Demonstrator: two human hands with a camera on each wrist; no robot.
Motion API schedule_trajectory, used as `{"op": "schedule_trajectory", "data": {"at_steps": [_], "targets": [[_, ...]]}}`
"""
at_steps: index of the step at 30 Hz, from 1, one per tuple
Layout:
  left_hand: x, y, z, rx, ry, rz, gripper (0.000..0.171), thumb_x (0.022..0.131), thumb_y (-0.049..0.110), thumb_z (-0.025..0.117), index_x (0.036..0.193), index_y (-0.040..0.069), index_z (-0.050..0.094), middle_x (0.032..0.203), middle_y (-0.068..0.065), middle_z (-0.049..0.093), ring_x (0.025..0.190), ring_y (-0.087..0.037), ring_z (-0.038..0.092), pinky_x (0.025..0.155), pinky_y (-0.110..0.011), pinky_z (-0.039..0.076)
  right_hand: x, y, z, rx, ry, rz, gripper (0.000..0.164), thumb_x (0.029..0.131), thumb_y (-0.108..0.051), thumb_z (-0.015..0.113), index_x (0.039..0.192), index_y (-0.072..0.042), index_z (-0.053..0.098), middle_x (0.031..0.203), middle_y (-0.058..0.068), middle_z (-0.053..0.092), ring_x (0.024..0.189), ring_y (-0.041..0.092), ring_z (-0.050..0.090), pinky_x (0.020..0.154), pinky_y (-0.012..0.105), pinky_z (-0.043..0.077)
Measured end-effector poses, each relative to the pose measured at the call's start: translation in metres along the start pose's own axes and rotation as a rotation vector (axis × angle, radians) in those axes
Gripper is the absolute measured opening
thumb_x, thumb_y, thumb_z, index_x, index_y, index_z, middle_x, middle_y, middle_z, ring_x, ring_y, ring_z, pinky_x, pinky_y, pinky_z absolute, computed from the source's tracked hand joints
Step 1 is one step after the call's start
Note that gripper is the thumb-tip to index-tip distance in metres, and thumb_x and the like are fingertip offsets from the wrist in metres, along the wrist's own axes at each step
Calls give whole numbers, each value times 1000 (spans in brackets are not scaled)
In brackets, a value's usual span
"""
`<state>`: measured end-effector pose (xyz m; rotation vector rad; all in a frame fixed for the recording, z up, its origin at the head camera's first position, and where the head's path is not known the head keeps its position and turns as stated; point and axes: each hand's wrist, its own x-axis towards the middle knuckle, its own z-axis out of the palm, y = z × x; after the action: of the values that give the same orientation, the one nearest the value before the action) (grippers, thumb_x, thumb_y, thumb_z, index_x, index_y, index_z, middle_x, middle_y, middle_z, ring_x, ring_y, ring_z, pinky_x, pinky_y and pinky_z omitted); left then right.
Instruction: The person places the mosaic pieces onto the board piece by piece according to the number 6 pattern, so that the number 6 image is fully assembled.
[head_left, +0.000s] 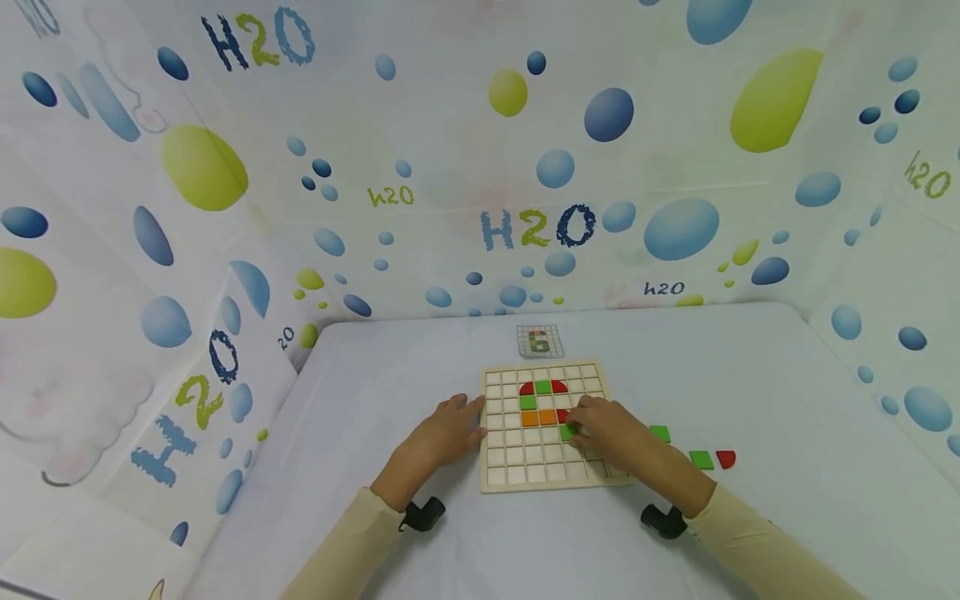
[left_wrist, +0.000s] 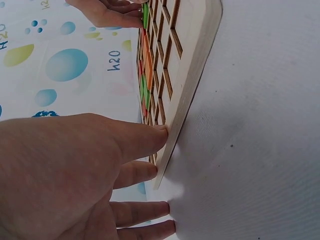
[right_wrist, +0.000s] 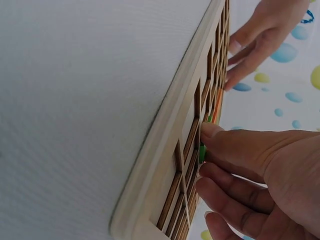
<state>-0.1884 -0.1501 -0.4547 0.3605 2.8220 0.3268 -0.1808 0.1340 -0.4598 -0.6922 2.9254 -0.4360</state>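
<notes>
A wooden grid board [head_left: 517,477] lies on the white table, with several coloured tiles set in its upper cells. Along its left edge, the left hand [head_left: 452,429] touches the frame, thumb and forefinger straight against the wood in the left wrist view. Over the right half of the board, the right hand [head_left: 611,429] pinches a green tile [right_wrist: 202,153] between thumb and fingers, low at the cells. Just beside those fingers sits a red tile [head_left: 562,415]. Two orange tiles [head_left: 538,417] fill cells to its left; a green tile [head_left: 543,387] lies between two red rounded ones in the top row.
Behind the board lies a small pattern card [head_left: 539,342] with a coloured figure on a grid. Right of the board are loose tiles: a green one [head_left: 660,433] near the forearm, another green one [head_left: 701,460] and a red rounded one [head_left: 725,459]. A patterned curtain [head_left: 450,167] surrounds the table.
</notes>
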Motion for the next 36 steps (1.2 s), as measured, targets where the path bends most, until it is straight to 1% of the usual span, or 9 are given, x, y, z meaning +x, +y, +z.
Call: {"op": "schedule_trajectory", "data": {"at_steps": [9, 16, 22, 30, 36], "targets": [[-1, 3, -1, -9, 5, 1, 60, 109, 35, 60, 162, 12, 44, 164, -23, 39, 152, -41, 40, 117, -59, 44, -1, 1, 1, 26, 19, -14, 32, 89, -23, 86, 117, -10, 79, 105, 0, 68, 88, 13, 59, 87, 34, 59], [0, 2, 0, 4, 8, 11, 60, 109, 35, 60, 162, 12, 44, 163, -23, 40, 151, -41, 41, 116, -58, 44, -2, 2, 2, 30, 31, -14, 30, 90, -23, 86, 116, -10, 79, 103, -1, 68, 86, 12, 58, 85, 32, 59], [0, 2, 0, 4, 5, 7, 60, 109, 35, 60, 162, 12, 43, 164, -23, 39, 151, -41, 41, 117, -58, 44, -2, 5, -1, 20, 50, -27, 28, 91, -22, 85, 115, -11, 79, 104, -1, 69, 90, 13, 62, 88, 35, 60], [0, 2, -1, 6, -5, 0, 61, 109, 37, 59, 163, 13, 41, 165, -22, 38, 152, -40, 40, 117, -58, 44, -9, 19, -15, 48, 56, -10, 21, 95, -20, 81, 113, -10, 76, 109, 1, 70, 101, 20, 68, 94, 42, 60], [-1, 2, -3, 2, 4, 10, 60, 109, 35, 60, 162, 12, 43, 164, -23, 39, 151, -41, 41, 116, -59, 45, -21, 39, -28, 73, 88, 9, 26, 95, -19, 80, 118, -7, 74, 107, 3, 69, 102, 22, 67, 94, 43, 61]]}}
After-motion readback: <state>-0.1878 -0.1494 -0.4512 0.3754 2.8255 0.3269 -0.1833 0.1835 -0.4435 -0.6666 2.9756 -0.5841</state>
